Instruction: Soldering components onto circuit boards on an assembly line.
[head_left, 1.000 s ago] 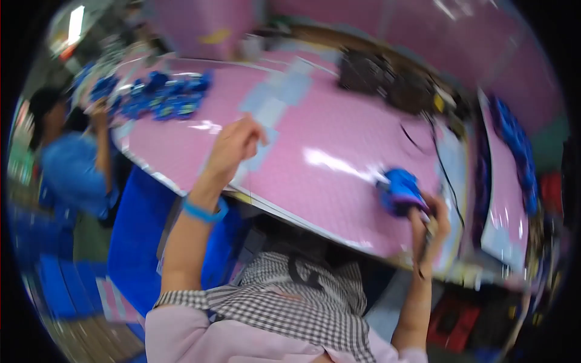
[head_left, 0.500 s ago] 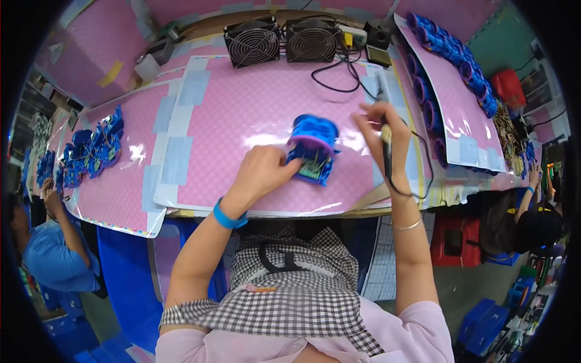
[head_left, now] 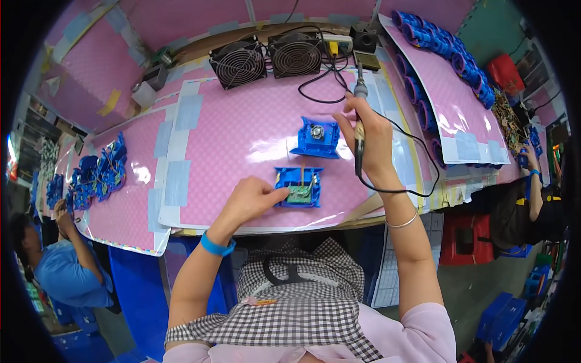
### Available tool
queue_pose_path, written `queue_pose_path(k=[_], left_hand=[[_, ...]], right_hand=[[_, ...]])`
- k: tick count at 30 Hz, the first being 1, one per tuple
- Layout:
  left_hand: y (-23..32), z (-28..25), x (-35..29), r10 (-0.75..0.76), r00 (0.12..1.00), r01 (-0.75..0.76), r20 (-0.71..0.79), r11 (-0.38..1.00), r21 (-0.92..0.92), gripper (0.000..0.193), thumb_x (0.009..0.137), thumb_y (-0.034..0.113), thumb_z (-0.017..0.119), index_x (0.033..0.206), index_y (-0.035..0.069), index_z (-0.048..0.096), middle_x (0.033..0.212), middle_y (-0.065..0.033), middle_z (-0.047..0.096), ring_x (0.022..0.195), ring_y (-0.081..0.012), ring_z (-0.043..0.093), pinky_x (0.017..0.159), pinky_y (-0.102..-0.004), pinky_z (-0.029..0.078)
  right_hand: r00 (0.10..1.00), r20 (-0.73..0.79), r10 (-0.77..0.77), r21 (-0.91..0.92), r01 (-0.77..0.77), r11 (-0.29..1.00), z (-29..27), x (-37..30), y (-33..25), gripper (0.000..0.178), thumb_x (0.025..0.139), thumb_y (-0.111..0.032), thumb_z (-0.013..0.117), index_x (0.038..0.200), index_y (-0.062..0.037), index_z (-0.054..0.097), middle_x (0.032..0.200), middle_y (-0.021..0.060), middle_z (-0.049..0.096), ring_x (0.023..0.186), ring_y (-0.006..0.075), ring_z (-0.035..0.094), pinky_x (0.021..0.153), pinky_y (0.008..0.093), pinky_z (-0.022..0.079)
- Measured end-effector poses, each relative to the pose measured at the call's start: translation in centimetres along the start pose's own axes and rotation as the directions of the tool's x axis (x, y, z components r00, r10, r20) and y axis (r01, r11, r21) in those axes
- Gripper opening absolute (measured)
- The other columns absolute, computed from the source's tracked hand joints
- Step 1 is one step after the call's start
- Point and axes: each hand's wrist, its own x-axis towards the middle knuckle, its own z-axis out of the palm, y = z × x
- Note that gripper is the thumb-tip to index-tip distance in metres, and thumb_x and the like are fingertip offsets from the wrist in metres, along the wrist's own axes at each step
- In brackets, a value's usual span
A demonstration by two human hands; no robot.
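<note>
Head view, and here's the left hand (head_left: 254, 196), fingers bunched narrow at the near-left edge of the open blue housing (head_left: 318, 189), which lies just right of its fingertips; pinching or merely pressing, I can't tell. The right hand (head_left: 370, 136) is closed round a soldering iron (head_left: 361, 91), tip beyond its fingers, pointing away. Steady left-hand pressure should keep that green circuit board (head_left: 301, 195) still, fingertips clear of the iron. Boxy moulded plastic, thin wires, glossy pink sheet (head_left: 227, 142) beneath.
</note>
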Motion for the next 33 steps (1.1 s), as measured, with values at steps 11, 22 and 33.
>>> queue_pose_path(k=[11,22,33], left_hand=[[-2.1,3.1,-6.2,0.330,0.817,-0.243,-0.473,0.941,0.235,0.036,0.079,0.021,0.072,0.059,-0.004,0.056,0.054,-0.0153,0.053,0.044,-0.0237,0.047,0.044,-0.0370,0.032],[1.1,-2.4,-4.6,-0.002,0.862,-0.261,-0.508,0.856,-0.446,0.022,0.090,0.019,0.061,0.075,0.003,0.066,0.069,-0.0031,0.055,0.063,-0.0126,0.052,0.061,-0.0287,0.043],[2.4,0.9,-1.0,0.453,0.720,-0.418,-0.526,0.888,0.192,0.013,0.080,-0.003,0.064,0.092,0.000,0.070,0.076,-0.0064,0.060,0.058,-0.0120,0.056,0.052,-0.0261,0.043]], right_hand=[[0.978,0.154,-0.138,0.114,0.121,0.986,1.6,-6.6,2.5,0.020,0.069,0.011,0.066,0.077,-0.0039,0.056,0.077,0.0125,0.065,0.085,0.0277,0.069,0.063,0.0321,0.050],[0.999,-0.021,0.030,0.472,-0.016,0.881,-2.9,-10.3,-1.2,0.027,0.100,-0.029,0.049,0.108,-0.0033,0.053,0.076,0.0054,0.060,0.071,0.0118,0.053,0.067,0.0251,0.043],[0.956,0.171,0.238,0.556,-0.293,0.778,-0.7,-11.2,-2.0,0.017,0.086,-0.001,0.062,0.102,0.0038,0.066,0.080,0.0066,0.065,0.064,0.0090,0.059,0.057,0.0205,0.047]])
